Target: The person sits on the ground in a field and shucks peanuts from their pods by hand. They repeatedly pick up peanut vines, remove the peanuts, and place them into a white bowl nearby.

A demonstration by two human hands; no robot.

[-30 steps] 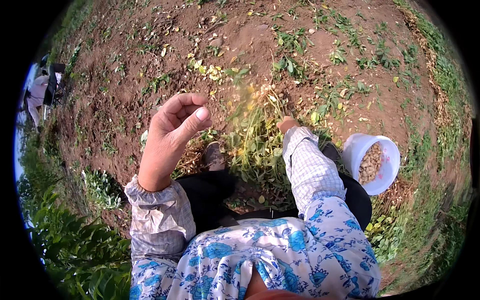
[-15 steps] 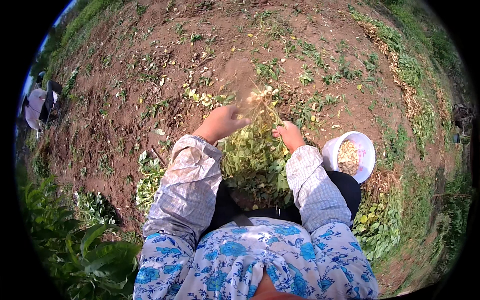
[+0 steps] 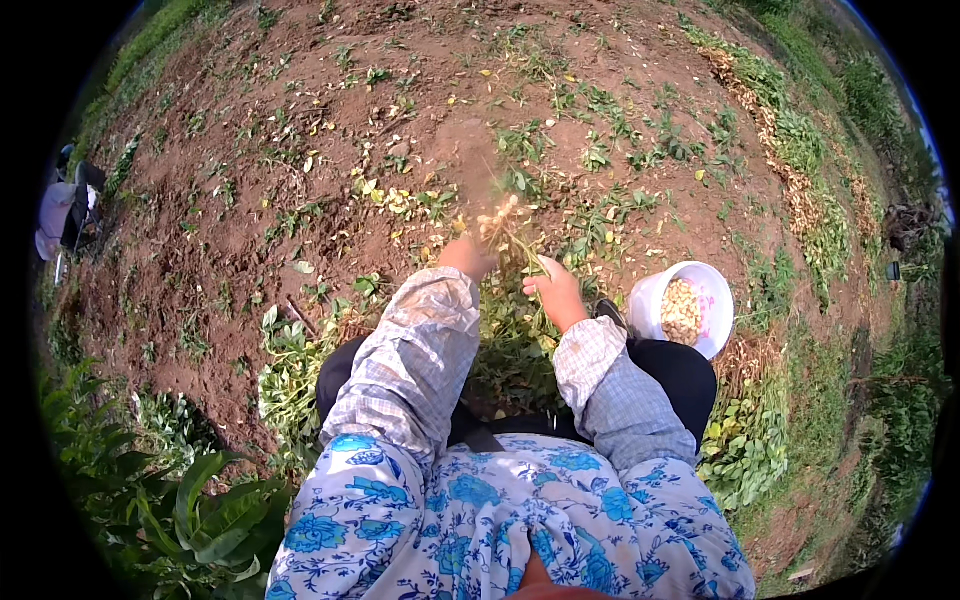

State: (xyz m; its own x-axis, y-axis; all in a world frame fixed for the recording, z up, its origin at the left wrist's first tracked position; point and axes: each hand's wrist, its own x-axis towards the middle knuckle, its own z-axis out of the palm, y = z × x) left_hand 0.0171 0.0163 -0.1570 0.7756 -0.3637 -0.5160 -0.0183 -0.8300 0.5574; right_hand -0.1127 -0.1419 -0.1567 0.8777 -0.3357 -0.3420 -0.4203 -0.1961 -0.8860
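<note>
My right hand (image 3: 557,293) is closed round the stems of a peanut plant (image 3: 515,345), whose leaves hang down toward my lap. Its root end points away from me, with a cluster of pale peanut pods (image 3: 503,217) on it. Right beside the roots is my left hand (image 3: 468,257), smeared by motion, so its fingers and any grip are unclear. Dust blurs the air just beyond the pods. To the right of my right hand stands a white bucket (image 3: 645,310), tilted, with shelled-looking loose peanuts (image 3: 682,312) inside.
Bare brown soil (image 3: 250,200) with scattered leaves spreads ahead. Pulled peanut plants (image 3: 290,375) lie left of my knee, and more plants (image 3: 745,440) lie behind the bucket. A long row of uprooted plants (image 3: 790,140) runs along the right. A bush (image 3: 215,510) grows at lower left.
My left hand, open and apart from the plant before, has swung right to the roots and pods. My right hand keeps hold of the stems; the leafy part hangs lower.
</note>
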